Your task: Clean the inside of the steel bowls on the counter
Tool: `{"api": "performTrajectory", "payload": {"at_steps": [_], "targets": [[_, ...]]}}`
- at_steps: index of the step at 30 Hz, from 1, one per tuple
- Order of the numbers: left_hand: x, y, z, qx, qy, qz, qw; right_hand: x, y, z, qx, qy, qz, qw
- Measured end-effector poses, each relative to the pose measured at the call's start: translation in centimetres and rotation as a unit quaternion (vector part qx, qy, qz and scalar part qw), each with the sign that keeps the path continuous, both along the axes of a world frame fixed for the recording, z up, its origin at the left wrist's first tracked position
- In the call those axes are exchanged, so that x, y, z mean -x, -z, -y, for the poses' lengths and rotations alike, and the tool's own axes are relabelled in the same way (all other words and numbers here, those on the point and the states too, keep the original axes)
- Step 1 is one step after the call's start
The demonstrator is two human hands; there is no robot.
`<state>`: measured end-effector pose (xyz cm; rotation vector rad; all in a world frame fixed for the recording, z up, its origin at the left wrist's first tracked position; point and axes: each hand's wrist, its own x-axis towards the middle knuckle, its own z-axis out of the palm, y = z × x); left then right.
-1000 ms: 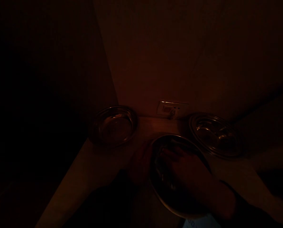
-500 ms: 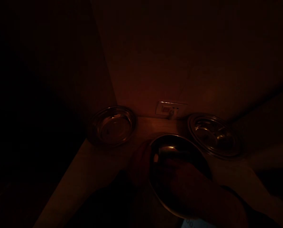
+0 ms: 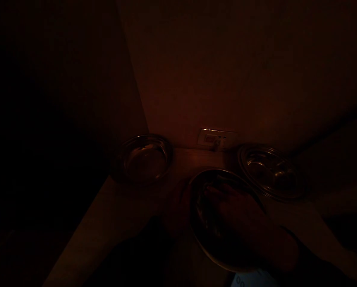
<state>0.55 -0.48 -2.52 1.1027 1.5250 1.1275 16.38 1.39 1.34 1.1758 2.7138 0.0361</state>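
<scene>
The scene is very dark. A round metal bowl stands tilted in front of me, its rim catching faint light. My left hand is at the bowl's left side, closed around the rim as far as the shadow lets me see. Inside the bowl lies my right hand, its fingers stretched out toward the far inner wall. Broken glints show on the inside beside those fingers. Whether anything thin lies under the right palm is too dark to make out.
A shiny metal dish sits at the back left of the wooden table. More metal dishes, apparently stacked, are at the back right. A wall socket with a plug is behind. A pale lit object shows below the bowl.
My right hand has moved up and farther into the bowl, toward its far wall. The picture has become darker. My left hand stays at the rim.
</scene>
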Motion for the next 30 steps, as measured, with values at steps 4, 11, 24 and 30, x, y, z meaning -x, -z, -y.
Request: {"api": "performTrajectory", "payload": {"at_steps": [4, 11, 24, 30], "targets": [[0.2, -0.9, -0.1, 0.049, 0.009, 0.019, 0.999, -0.2, -0.6, -0.3, 0.015, 0.013, 0.021, 1.0], [0.4, -0.9, -0.4, 0.043, 0.007, 0.018, 0.999, -1.0, 0.3, -0.7, 0.039, -0.036, -0.05, 0.997], [0.1, -0.4, -0.1, 0.037, 0.031, 0.004, 0.999, 0.5, 0.3, 1.7, 0.077, -0.095, -0.085, 0.989], [0.2, -0.3, -0.3, 0.026, 0.05, 0.014, 0.998, 0.3, 0.2, 1.2, 0.069, -0.073, -0.06, 0.993]]}}
